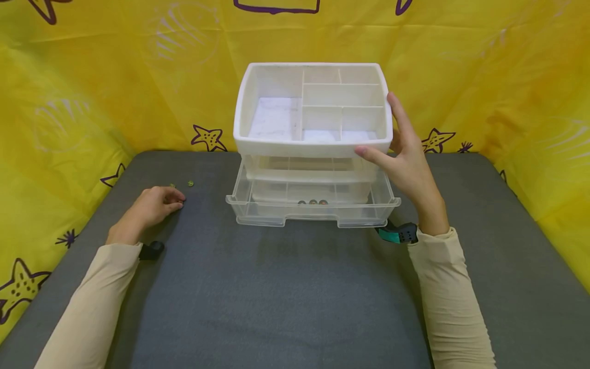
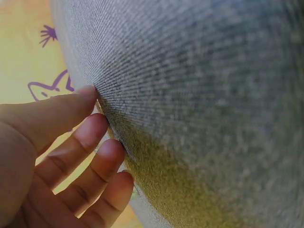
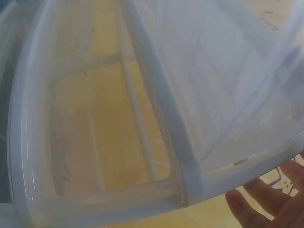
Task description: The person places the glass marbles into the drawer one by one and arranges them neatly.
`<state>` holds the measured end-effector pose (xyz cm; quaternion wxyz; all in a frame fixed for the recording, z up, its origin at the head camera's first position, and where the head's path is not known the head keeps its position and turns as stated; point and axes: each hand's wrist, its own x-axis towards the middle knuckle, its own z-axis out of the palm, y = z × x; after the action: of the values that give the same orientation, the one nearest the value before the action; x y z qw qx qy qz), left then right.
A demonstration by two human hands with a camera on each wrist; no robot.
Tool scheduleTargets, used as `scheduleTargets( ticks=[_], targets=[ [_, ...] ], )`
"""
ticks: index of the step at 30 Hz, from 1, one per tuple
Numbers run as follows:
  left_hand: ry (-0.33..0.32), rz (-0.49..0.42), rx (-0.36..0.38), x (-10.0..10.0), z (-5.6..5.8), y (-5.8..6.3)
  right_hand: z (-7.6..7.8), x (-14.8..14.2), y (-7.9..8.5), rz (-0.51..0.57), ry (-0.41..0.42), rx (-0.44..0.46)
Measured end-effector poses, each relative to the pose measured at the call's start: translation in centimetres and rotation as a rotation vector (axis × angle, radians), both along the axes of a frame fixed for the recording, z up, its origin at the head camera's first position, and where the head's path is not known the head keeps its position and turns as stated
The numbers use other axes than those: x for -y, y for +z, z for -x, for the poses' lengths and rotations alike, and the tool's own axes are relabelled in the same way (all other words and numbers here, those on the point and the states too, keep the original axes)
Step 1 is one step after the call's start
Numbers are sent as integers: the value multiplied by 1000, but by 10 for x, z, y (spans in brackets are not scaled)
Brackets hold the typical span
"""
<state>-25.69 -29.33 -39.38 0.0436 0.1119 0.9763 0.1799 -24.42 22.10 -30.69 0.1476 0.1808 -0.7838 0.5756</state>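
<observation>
Clear plastic drawer (image 1: 313, 212), extended beneath the white compartmented tray (image 1: 313, 149), long axis left to right; it lies well right of the left hand (image 1: 149, 211), whose fingertips bend toward the grey tabletop (image 1: 276, 297) near green pieces (image 1: 191, 183), anything pinched indiscernible; the right hand (image 1: 410, 166), nearer, spreads its fingers about the tray's corner

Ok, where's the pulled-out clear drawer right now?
In the head view, the clear drawer juts forward below the white top tray, lower left of the right hand.
</observation>
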Motion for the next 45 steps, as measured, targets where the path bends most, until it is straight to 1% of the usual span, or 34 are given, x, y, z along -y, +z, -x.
scheduleTargets(
  ticks=[3,6,15,18,25,35,45],
  targets=[
    [3,-15,-35,-2,-2,-1,0,0,0,3,3,-1],
    [9,-25,-49,-5,-3,-1,0,1,0,7,4,0],
    [39,-54,-31,-13,-7,4,0,1,0,15,6,5],
    [38,-57,-47,-16,-7,7,0,1,1,16,4,5],
    [14,-72,-114,-25,-9,14,0,0,0,10,3,-9],
    [-36,-72,-233,-43,-18,29,0,1,1,10,7,-10],
    [-59,-74,-282,-61,-27,44,0,1,0,16,13,-13]
  ],
)
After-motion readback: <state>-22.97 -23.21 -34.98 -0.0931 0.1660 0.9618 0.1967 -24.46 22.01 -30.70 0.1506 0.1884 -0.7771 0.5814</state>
